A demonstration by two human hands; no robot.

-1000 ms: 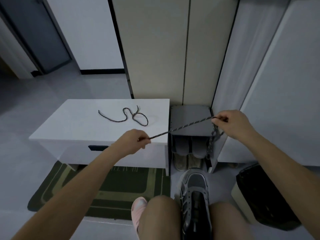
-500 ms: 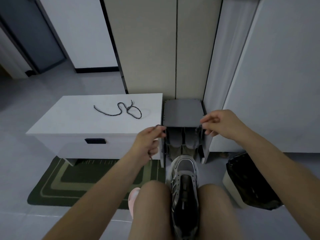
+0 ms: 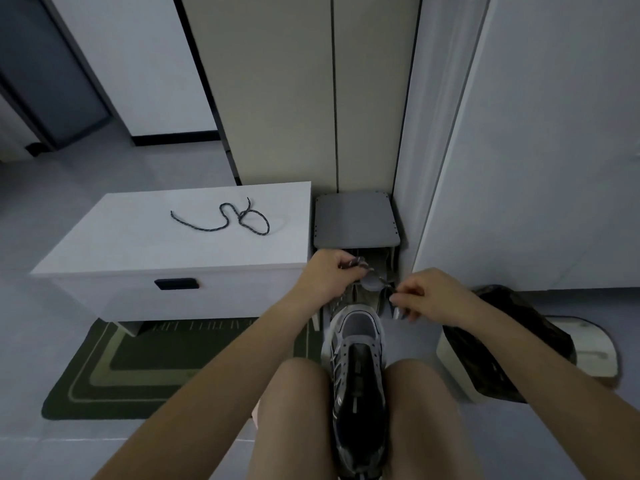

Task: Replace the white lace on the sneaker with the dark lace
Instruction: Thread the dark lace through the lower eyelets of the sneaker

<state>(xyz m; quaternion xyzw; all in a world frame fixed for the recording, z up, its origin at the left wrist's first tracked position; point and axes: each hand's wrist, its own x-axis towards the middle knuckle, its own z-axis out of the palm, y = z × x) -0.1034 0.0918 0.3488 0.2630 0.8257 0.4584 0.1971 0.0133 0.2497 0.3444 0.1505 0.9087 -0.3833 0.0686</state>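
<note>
The sneaker (image 3: 358, 368) sits between the person's knees, toe pointing away. Its eyelets look bare and I see no white lace, so the removal seems done. The left grip (image 3: 329, 275) and right grip (image 3: 429, 299) each pinch the dark lace (image 3: 375, 280), bunched short just above the toe. Threading looks not yet begun. 1 spare lace (image 3: 221, 220) lies on the table (image 3: 138, 244).

Held dark lace (image 3: 385, 284) blurred, sneaker (image 3: 358, 368) heel off-frame.
</note>
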